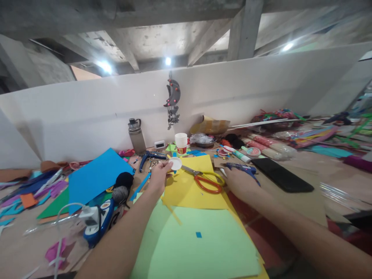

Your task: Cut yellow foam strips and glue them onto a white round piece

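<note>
My left hand (161,175) pinches a small white disc (175,164) by its edge, above the yellow sheet. Scissors (207,180) with orange and yellow handles lie on that yellow paper (186,193), blades towards the disc. My right hand (236,181) is just right of the handles, fingers drawn together in front of a blue glue gun (247,169). Something thin and white shows at its fingertips; I cannot make out what it is. A pale green sheet (197,252) with a small blue paper scrap (198,235) lies nearest me.
Blue card (97,180), yarn balls (124,180) and a power strip (100,224) are on the left. A bottle (136,137) and paper cups (181,142) stand at the back. To the right lies a black phone (281,174). A moon-shaped ornament (173,95) hangs on the wall.
</note>
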`<state>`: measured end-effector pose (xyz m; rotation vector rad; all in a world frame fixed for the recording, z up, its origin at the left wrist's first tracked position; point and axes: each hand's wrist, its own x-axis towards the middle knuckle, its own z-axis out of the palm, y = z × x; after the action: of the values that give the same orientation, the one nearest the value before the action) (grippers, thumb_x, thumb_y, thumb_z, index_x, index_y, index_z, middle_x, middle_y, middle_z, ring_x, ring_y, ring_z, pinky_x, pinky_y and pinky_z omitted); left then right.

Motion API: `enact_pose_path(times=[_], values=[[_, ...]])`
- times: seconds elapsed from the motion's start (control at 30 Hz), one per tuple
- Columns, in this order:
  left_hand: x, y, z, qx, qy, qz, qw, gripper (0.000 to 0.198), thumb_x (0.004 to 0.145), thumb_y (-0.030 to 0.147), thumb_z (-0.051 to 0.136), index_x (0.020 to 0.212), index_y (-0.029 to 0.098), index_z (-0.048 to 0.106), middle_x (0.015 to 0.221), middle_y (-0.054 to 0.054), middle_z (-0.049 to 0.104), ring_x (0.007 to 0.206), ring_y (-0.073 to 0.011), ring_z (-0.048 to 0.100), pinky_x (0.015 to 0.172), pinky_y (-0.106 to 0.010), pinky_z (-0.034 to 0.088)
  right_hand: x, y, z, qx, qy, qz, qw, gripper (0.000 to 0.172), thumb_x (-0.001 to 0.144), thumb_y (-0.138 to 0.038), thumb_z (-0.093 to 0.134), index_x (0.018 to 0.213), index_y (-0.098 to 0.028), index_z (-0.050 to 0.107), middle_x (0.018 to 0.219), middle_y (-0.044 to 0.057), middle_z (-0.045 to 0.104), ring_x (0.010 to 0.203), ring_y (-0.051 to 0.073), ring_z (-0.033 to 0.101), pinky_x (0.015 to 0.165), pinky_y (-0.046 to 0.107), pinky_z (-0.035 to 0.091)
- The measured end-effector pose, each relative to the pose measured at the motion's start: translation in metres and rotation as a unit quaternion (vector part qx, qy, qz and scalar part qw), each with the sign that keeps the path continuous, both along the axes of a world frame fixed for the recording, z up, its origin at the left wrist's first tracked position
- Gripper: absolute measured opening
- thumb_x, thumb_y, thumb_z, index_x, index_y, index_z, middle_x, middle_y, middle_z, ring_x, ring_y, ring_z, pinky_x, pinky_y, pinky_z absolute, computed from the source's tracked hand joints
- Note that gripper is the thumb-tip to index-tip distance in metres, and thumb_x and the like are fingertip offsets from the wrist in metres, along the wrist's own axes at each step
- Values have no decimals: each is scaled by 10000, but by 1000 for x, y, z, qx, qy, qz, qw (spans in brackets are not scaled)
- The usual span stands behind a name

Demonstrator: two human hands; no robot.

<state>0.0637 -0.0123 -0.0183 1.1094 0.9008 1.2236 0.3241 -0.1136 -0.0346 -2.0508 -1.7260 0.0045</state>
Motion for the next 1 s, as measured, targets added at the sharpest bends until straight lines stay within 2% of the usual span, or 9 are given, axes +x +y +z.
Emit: enact_pose_path(times=[0.13,0.3,0.37,0.47,0.57,0.67,0.73,0.87,1.0], values=[[-1,3,-8,-3,27,-17,999,377,529,408,822,740,140,661,784,-56,679,647,-110,590,529,-190,405,-6,8,-1,-28,35,-12,999,189,754,-85,544,930,-108,610,778,182,645,719,307,647,664,372,414],[-1,7,-12,0,19,-32,999,382,532,410,824,746,136,665,801,-69,678,654,-112,589,514,-179,409,7,25,10,-11,145,-7,989,113,804,-219,500,846,-162,589,625,69,592,615,222,600,626,321,401],[-1,7,-10,-4,11,-36,999,381,523,403,830,745,139,668,802,-68,679,648,-110,589,508,-177,410,8,28,14,1,206,-1,979,160,831,-267,435,803,-182,568,564,21,529,503,173,527,545,297,387],[-2,4,-7,-12,-8,-19,1000,365,526,385,834,751,147,671,787,-61,677,624,-103,584,504,-179,412,0,25,21,19,293,20,956,262,872,-386,347,879,-202,535,545,-35,451,422,127,430,446,260,357],[-2,3,-5,-20,-20,-5,1000,339,533,360,838,735,147,667,762,-53,668,617,-101,586,495,-177,409,-11,18,28,59,400,60,913,280,816,-478,471,908,-219,522,595,-49,463,464,104,438,448,234,381],[-3,3,-5,-30,-24,-6,999,328,539,349,839,704,141,647,715,-41,645,583,-95,575,484,-182,417,-17,14,34,111,505,90,851,350,673,-435,680,913,-217,551,625,-51,519,473,83,444,456,220,389],[-3,3,-6,-40,-21,-21,999,325,550,343,837,693,132,635,664,-33,620,536,-85,549,478,-193,433,-18,15,35,128,523,98,837,389,635,-397,728,937,-208,571,601,-61,528,462,76,447,450,210,372],[-2,4,-9,-69,20,-85,994,313,562,314,840,678,112,630,576,-22,575,475,-80,523,453,-198,445,-21,21,35,154,569,133,797,372,642,-365,751,939,-202,597,596,-64,513,483,76,454,459,204,372],[-2,4,-14,-94,66,-136,984,315,550,310,849,653,111,627,592,-49,607,466,-94,552,442,-200,457,-32,32,38,167,621,150,751,309,723,-466,668,892,-230,559,614,-60,470,472,77,421,431,214,367]])
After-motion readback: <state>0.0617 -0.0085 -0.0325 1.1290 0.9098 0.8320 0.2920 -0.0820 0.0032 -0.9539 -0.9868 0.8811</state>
